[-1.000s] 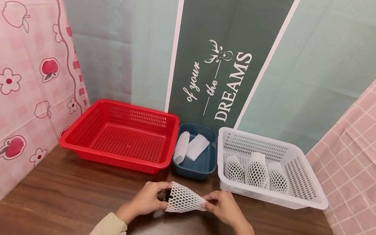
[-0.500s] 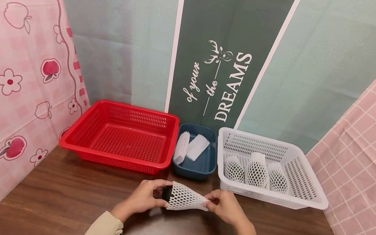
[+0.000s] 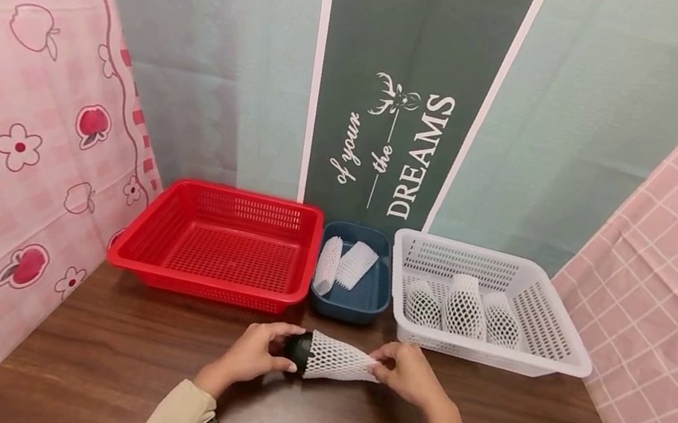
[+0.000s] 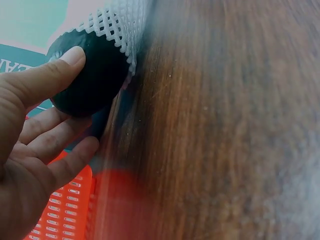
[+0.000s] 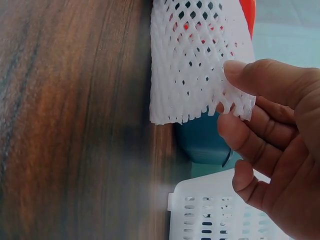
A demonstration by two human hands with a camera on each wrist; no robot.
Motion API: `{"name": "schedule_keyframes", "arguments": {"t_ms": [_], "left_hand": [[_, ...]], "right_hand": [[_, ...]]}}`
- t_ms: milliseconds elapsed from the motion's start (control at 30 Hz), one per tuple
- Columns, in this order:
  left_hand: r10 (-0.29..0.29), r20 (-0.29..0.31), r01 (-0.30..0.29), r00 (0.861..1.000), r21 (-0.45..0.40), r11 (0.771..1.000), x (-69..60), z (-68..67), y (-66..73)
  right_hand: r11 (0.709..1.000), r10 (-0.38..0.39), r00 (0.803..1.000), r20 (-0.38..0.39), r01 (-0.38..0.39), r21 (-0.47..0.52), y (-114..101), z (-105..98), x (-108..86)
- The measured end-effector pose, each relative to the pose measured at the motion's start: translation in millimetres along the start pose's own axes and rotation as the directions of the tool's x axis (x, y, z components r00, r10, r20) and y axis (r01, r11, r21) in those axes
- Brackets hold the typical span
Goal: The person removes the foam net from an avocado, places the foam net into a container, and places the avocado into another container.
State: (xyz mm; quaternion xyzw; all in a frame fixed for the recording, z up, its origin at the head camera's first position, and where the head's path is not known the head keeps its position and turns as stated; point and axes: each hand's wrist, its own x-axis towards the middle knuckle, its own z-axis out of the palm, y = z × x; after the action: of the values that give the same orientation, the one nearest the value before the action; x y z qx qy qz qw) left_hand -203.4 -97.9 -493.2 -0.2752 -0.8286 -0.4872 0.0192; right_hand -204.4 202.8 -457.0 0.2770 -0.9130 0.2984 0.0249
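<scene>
A dark green, rounded object [image 3: 297, 351] pokes out of the left end of a white foam net sleeve [image 3: 343, 361], just above the wooden table. My left hand [image 3: 250, 356] grips its bare end, with the thumb on its side in the left wrist view [image 4: 90, 75]. At the sleeve's narrow end, my right hand [image 3: 412, 377] pinches the net's edge between thumb and fingers; in the right wrist view that end of the net [image 5: 190, 90] looks flat. The part of the object inside the net is mostly hidden.
Behind the hands stand a red basket [image 3: 206, 286], a blue bin [image 3: 348, 313] with two white net sleeves [image 3: 357, 266], and a white basket [image 3: 477, 353] holding three net-wrapped items [image 3: 465, 309]. Patterned cloths hang around the table [image 3: 100, 366].
My left hand has moved left with the dark object, and more of it shows outside the net. My right hand has stayed nearly in place, still pinching the sleeve's end.
</scene>
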Motion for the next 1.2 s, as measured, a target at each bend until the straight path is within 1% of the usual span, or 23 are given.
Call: {"name": "schedule_keyframes", "arguments": {"t_ms": [100, 233, 333, 467, 567, 633, 733, 833, 900, 1100, 1200], "left_hand": [[-0.005, -0.006, 0.005, 1.000, 0.000, 1.000, -0.4, 0.0, 0.5], [0.004, -0.036, -0.001, 0.999, 0.067, 0.998, -0.3, 1.3, 1.9], [0.009, -0.048, -0.003, 0.999, 0.110, 0.994, 0.9, 2.9, 3.6], [-0.009, -0.032, 0.012, 0.999, 0.102, 0.995, 2.7, 4.8, 5.8], [-0.027, -0.016, 0.028, 1.000, 0.088, 0.996, 3.6, 5.8, 7.5], [-0.029, -0.009, 0.030, 1.000, 0.085, 0.996, 4.4, 6.4, 8.8], [-0.027, -0.006, 0.027, 1.000, 0.080, 0.996, 6.0, 7.7, 10.9], [-0.022, -0.010, 0.023, 1.000, 0.092, 0.996, 7.1, 9.6, 11.4], [-0.019, -0.015, 0.020, 1.000, 0.097, 0.995, 7.3, 10.9, 11.2], [-0.001, -0.022, 0.003, 1.000, 0.096, 0.995, 7.2, 12.3, 10.3], [0.000, -0.020, 0.002, 1.000, 0.096, 0.995, 7.6, 12.2, 9.8]], "right_hand": [[1.000, -0.002, 1.000, -0.003, 0.002, -0.004, 0, -1, 0.3], [1.000, -0.020, 1.000, 0.002, 0.020, 0.002, -1, -1, 0.4], [0.998, -0.054, 0.998, -0.023, 0.053, -0.035, -2, 1, 1.3], [0.987, -0.098, 0.992, -0.080, 0.086, -0.137, -6, 5, 4.1], [0.979, -0.119, 0.987, -0.108, 0.098, -0.178, -12, 8, 6.4], [0.977, -0.129, 0.985, -0.110, 0.107, -0.187, -16, 10, 8.1], [0.977, -0.137, 0.988, -0.078, 0.122, -0.174, -21, 14, 10.8], [0.982, -0.139, 0.990, -0.030, 0.134, -0.137, -24, 18, 13.7], [0.983, -0.146, 0.989, -0.012, 0.144, -0.115, -25, 21, 15.5], [0.982, -0.158, 0.987, -0.012, 0.156, -0.105, -26, 22, 17.3], [0.984, -0.158, 0.987, -0.008, 0.157, -0.083, -26, 22, 18.0]]}}
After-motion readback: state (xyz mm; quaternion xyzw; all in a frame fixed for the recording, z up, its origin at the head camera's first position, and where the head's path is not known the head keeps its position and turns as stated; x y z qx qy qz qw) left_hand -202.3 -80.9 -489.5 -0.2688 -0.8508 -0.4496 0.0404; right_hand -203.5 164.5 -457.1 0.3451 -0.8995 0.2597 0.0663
